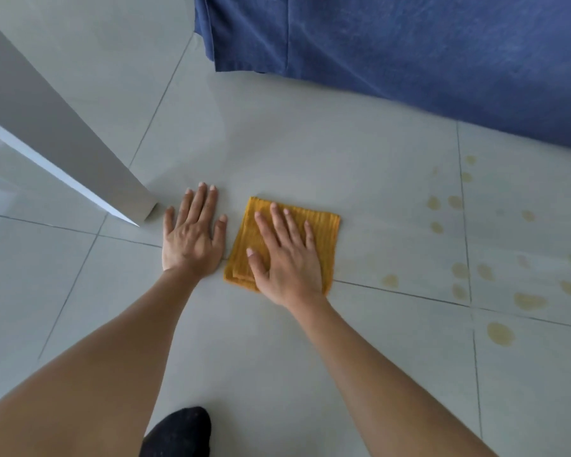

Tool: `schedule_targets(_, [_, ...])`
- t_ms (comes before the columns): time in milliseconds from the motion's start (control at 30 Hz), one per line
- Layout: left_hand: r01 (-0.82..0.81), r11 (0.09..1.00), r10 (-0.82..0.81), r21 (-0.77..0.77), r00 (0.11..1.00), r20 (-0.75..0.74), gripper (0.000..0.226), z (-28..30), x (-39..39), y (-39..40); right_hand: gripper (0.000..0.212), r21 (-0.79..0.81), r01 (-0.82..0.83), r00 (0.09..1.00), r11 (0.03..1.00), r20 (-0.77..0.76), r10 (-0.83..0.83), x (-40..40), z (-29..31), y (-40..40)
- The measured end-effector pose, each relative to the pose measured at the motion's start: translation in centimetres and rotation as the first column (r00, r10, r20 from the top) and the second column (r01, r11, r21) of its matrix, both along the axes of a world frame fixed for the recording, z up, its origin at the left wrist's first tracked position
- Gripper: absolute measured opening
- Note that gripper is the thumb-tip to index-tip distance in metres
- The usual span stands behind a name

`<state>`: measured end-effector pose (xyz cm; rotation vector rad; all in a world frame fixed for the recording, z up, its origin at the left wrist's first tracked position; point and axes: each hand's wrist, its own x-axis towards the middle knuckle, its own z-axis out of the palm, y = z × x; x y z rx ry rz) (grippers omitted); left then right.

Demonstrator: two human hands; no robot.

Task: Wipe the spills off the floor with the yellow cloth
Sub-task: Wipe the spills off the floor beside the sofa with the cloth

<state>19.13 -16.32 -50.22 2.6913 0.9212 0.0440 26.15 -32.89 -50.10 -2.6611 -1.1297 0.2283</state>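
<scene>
Yellow cloth [323, 225], folded into a square, lies flat on the pale tiled floor [310, 374] under the right hand [287, 258], whose open palm and spread fingers press it down rather than grasp it, likely to keep it flat for wiping. Just beside it, the left hand [192, 235] rests open and empty on the tile, probably bracing. Yellowish spills [500, 333] dot the tiles well apart to the right. Farther off hangs blue fabric [409, 44]; a grey panel [63, 140] stands left.
</scene>
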Motion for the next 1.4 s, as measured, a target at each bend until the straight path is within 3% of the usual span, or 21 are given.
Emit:
schedule_targets(200, [-0.089,0.992,0.089,-0.089,0.996,-0.006,0.056,0.8,1.1,-2.6,0.063,-0.048,-0.005,1.0,0.999,-0.014,0.004,-1.0,0.3,-7.7])
schedule_targets(400, [0.111,0.98,-0.107,-0.162,0.994,0.032,0.058,1.4,3.3,-12.2,0.063,-0.114,0.101,0.995,0.988,0.001,-0.101,-0.4,0.9,-17.0])
schedule_targets(600, [0.226,0.972,-0.226,-0.062,0.974,-0.003,0.061,0.4,3.7,-16.0,0.064,-0.197,0.205,0.979,0.959,0.032,-0.203,2.7,1.0,-26.8])
schedule_targets(733, [0.214,0.975,-0.213,-0.054,0.977,0.019,0.059,0.4,3.9,-16.1,0.066,-0.2,0.337,0.941,0.92,0.065,-0.331,6.1,0.9,-27.1])
schedule_targets(867, [0.208,0.977,-0.207,-0.04,0.978,0.021,0.058,0.3,3.8,-16.2,0.071,-0.157,0.482,0.876,0.862,0.074,-0.476,9.1,0.6,-22.3])
schedule_targets(1033, [0.213,0.977,-0.212,-0.02,0.977,0.036,0.057,0.4,4.1,-16.3,0.066,-0.121,0.327,0.945,0.937,0.034,-0.326,7.4,0.7,-17.7])
schedule_targets(1200, [0.224,0.974,-0.224,-0.008,0.974,0.017,0.058,0.6,4.5,-16.1,0.063,-0.123,0.213,0.977,0.969,0.037,-0.21,3.9,0.8,-23.0])
schedule_targets(1400, [0.196,0.98,-0.195,-0.021,0.981,0.012,0.058,0.3,8.4,-16.3,0.063,-0.172,0.384,0.923,0.907,0.07,-0.378,6.0,0.8,-33.6])
